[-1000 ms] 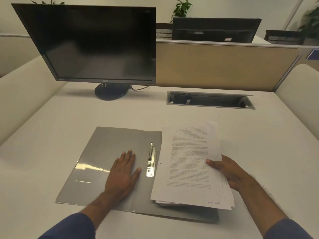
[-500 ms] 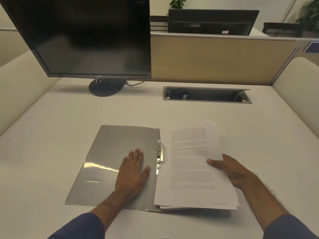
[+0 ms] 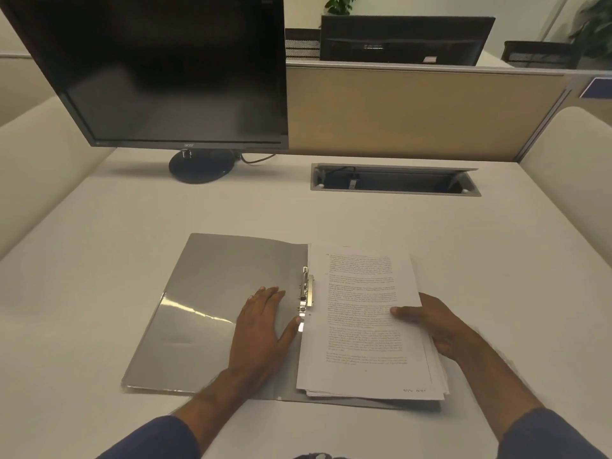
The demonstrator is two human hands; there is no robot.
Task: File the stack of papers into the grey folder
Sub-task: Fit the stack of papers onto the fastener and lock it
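Your stack of papers (image 3: pixel 364 323) lies on the right half of the one open grey folder (image 3: pixel 212 309), its left edge just beside the metal clip (image 3: pixel 306 289) at the spine. The sheets are fanned a little at the lower right corner, so you can see several edges there, though the number of sheets cannot be told. Your right hand (image 3: pixel 433 323) grasps the stack at its right edge: the thumb lies on top of the printed page, and the fingers curl under the sheets, out of view. The stack therefore sits to the left of your right palm and reaches across to the spine.

Your left hand (image 3: pixel 261 326) rests flat on the folder's left flap, fingers straight and together, grasping nothing; its thumb reaches towards the lower end of the clip, just beside the stack's left edge. So you have two hands in play, one folder, one stack, one clip.

The folder lies on a pale desk (image 3: pixel 99 243). Farther back you see two monitors: a dark one (image 3: pixel 165 71) on a round stand at the left, and a second monitor (image 3: pixel 404 39) behind the tan partition (image 3: pixel 414 114). One cable tray (image 3: pixel 395 180) is sunk into the desk, its lid raised.
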